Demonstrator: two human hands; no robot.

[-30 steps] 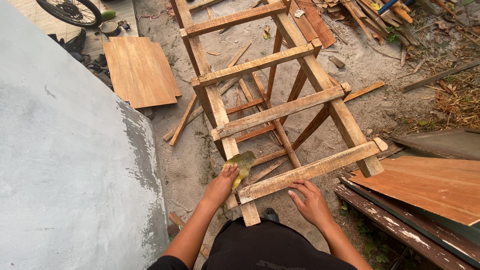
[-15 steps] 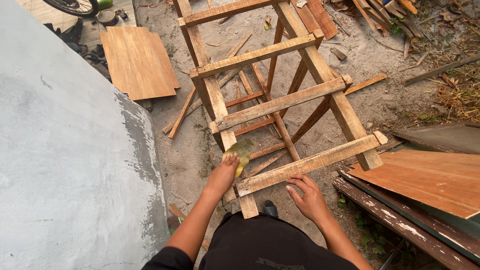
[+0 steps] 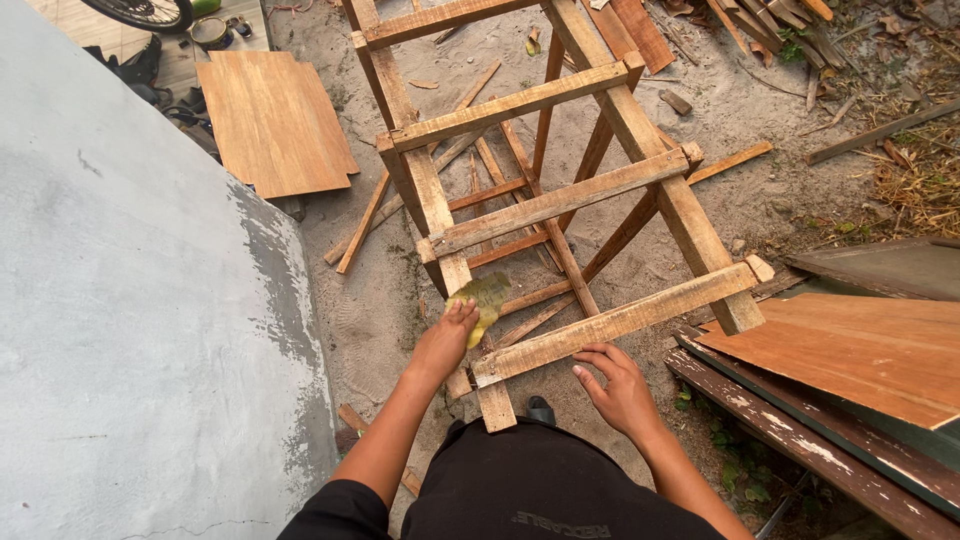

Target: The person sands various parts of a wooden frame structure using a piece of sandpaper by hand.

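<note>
Two hands work at the near end of a wooden frame (image 3: 560, 200) of rough slats that lies on sandy ground (image 3: 760, 200). A yellowish piece of sandpaper (image 3: 484, 300) sits on the frame's left rail, just above its nearest crosspiece. The left hand (image 3: 443, 343) presses this sheet against the rail with its fingers stretched flat over the lower edge, not curled round it. The right hand (image 3: 618, 385) rests just below the nearest crosspiece (image 3: 610, 322), its fingers loosely spread and bent, the tips touching or almost touching the wood's underside; it holds nothing.

Beyond the frame, more slats and offcuts (image 3: 380, 205) lie scattered on the sand. A flat plywood sheet (image 3: 272, 120) lies to the upper left, near a bicycle wheel (image 3: 150, 12). A grey plastered wall (image 3: 120, 340) fills the left side. On the right, reddish-brown boards (image 3: 860, 350) rest on dark, weathered planks (image 3: 790, 430), with dry grass (image 3: 920, 180) further off. The person's dark clothing (image 3: 540, 500) shows at the bottom edge.
</note>
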